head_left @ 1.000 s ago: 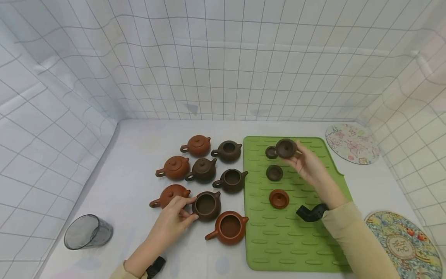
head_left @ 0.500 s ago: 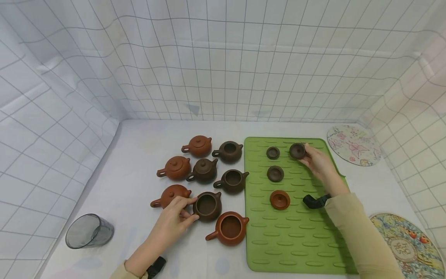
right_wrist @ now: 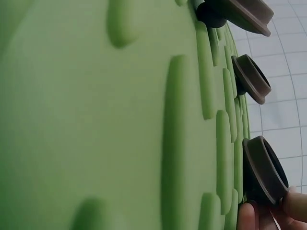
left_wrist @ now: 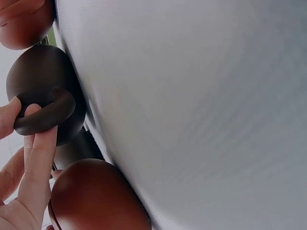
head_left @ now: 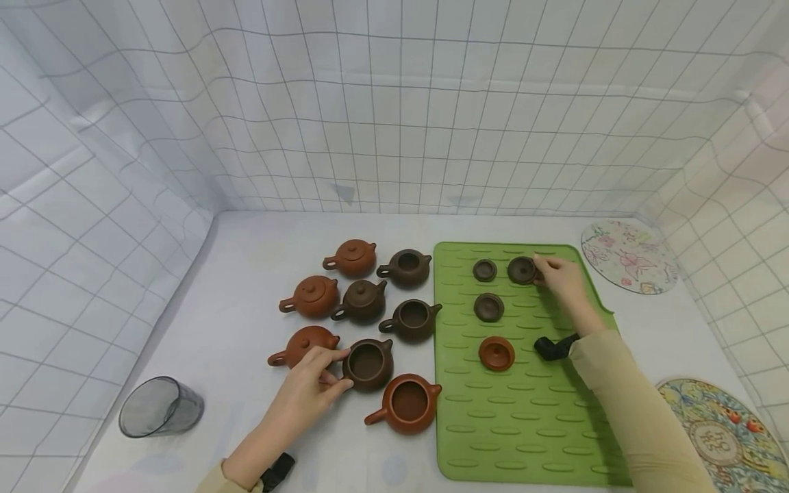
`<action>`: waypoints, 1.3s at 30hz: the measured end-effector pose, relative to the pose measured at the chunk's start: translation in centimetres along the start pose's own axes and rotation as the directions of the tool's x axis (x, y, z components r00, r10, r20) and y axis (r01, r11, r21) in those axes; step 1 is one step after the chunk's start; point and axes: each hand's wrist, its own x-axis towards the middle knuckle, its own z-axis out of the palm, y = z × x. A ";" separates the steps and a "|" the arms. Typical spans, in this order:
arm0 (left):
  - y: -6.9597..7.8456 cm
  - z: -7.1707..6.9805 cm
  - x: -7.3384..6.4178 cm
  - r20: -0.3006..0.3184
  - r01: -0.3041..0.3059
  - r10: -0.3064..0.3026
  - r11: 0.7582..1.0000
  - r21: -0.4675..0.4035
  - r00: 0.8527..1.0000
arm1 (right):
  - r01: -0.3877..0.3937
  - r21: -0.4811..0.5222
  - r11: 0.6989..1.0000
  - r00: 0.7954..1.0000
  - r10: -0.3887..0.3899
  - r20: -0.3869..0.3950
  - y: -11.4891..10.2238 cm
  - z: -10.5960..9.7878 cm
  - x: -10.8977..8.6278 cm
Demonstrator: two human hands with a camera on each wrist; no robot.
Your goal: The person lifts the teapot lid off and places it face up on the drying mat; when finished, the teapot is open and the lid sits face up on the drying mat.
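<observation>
My left hand (head_left: 311, 383) pinches the loop handle (left_wrist: 53, 112) of a dark brown teapot (head_left: 368, 365) that stands lidless on the white table. My right hand (head_left: 564, 282), at the far part of the green ribbed mat (head_left: 524, 428), grips the edge of a dark brown teapot lid (head_left: 522, 270). In the right wrist view this lid (right_wrist: 264, 170) lies tilted, hollow side up, low against the mat, with fingertips at its rim. Two more dark lids (head_left: 485, 270) (head_left: 489, 307) and a reddish-brown lid (head_left: 496, 353) lie on the mat to its left and nearer.
Reddish-brown teapots with lids (head_left: 316, 296) and a dark lidded one (head_left: 364, 301) stand left of the mat. Two dark lidless teapots (head_left: 409, 268) (head_left: 414, 320) and a reddish one (head_left: 409, 404) are beside the mat. A grey glass (head_left: 161, 407) lies left; round patterned mats (head_left: 629, 257) lie right.
My right hand has carried the dark lid to the right, away from the smaller lid, and lowered it to the mat. My left hand stays at the teapot.
</observation>
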 end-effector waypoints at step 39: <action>2.8 -8.0 8.1 -0.021 -0.069 0.073 0.986 0.153 0.997 | 0.357 -0.101 0.929 0.911 -0.322 0.255 -12.0 5.9 -5.0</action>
